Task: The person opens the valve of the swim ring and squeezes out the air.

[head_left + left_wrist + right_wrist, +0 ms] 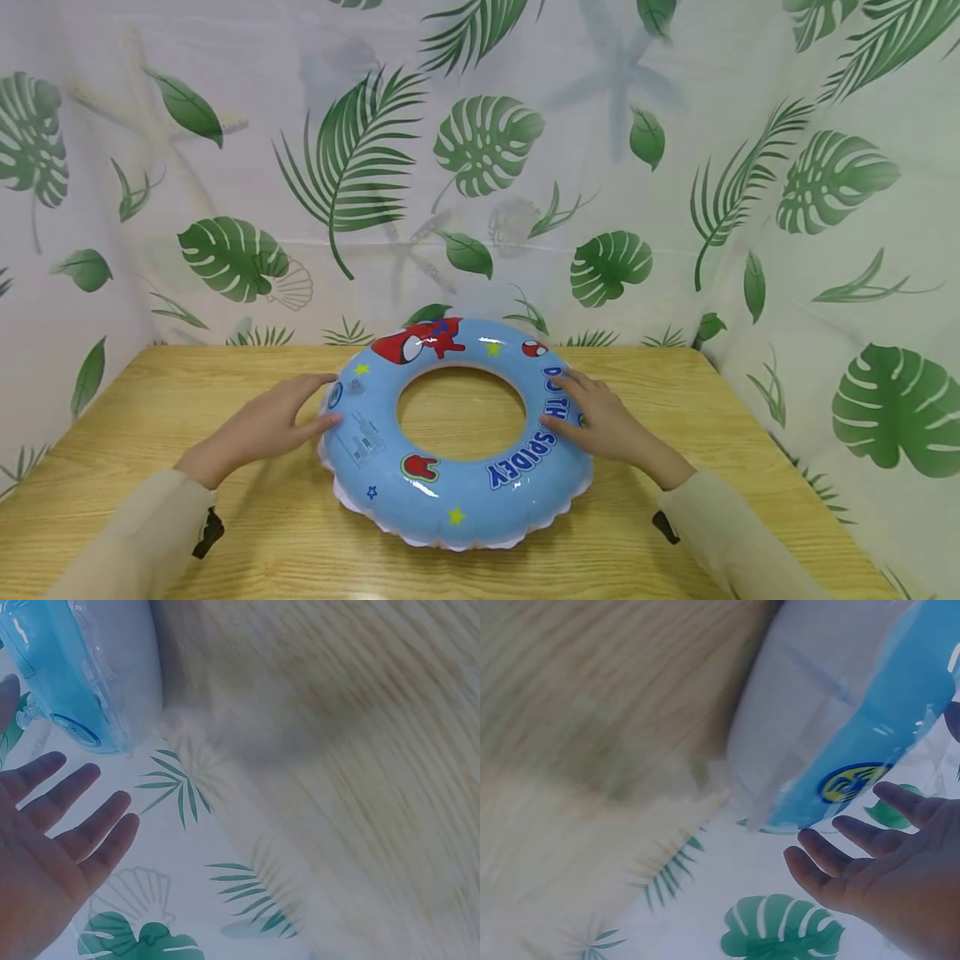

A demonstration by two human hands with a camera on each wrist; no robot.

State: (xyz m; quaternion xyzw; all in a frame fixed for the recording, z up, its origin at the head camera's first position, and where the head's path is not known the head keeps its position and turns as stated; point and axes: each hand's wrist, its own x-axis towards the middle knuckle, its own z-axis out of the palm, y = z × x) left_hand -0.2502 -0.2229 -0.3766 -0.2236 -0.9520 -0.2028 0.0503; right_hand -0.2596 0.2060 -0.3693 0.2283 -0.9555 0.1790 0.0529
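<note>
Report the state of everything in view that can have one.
Swim ring: inflated, printed face upward.
Valve: sticking out; whether plugged, unclear.
Left hand: fingers spread, at ring's left; contact unclear.
Right hand: fingers spread, at ring's right; contact unclear.
Sleeves: down to the wrists.
Patterned sheet: hanging behind the table.

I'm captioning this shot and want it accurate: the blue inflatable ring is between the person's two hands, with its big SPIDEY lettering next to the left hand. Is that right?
Not quite: the SPIDEY lettering is next to the right hand, not the left hand, as the head view shows. The blue inflatable ring is indeed between the two hands.
</note>
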